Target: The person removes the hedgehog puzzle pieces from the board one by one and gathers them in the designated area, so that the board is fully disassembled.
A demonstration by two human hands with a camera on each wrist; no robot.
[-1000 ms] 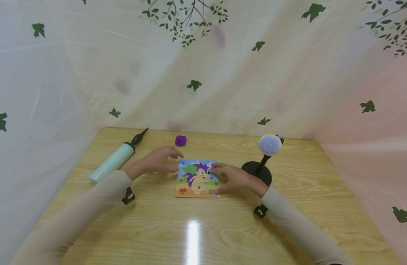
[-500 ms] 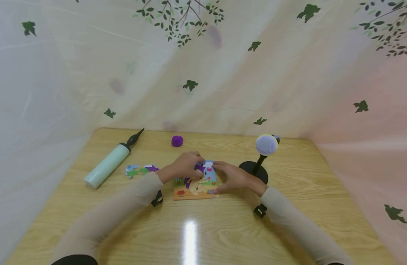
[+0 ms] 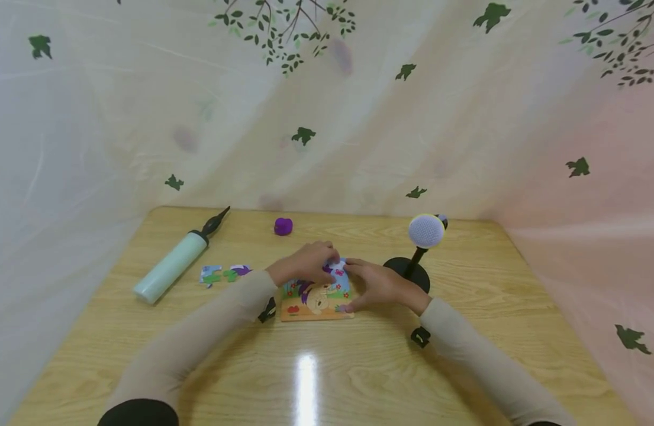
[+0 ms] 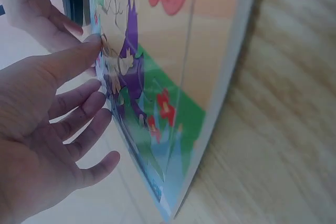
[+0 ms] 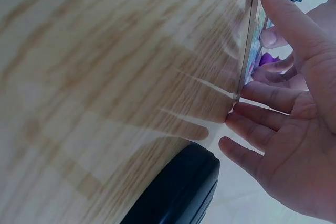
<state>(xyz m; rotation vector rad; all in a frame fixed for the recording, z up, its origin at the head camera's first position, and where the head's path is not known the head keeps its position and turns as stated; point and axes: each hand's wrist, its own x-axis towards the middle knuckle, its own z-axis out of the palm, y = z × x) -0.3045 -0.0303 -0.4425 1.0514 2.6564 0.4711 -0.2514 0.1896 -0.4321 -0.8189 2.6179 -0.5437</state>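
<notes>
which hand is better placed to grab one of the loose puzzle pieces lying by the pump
Probably the left hand. The loose pieces lie on its side of the puzzle board, beside the pump. The right hand rests at the board's right edge, so it would have to cross over.

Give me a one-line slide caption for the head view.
Both hands, left hand and right hand, rest on a cartoon puzzle board on a wooden table, loose puzzle pieces and a pump alongside.

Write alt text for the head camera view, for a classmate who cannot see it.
Two hands, the left hand and right hand, rest on a cartoon jigsaw puzzle board on a wooden table. Loose puzzle pieces and a pale green hand pump lie to the left; a small purple object and a microphone on a black stand sit behind.
</notes>
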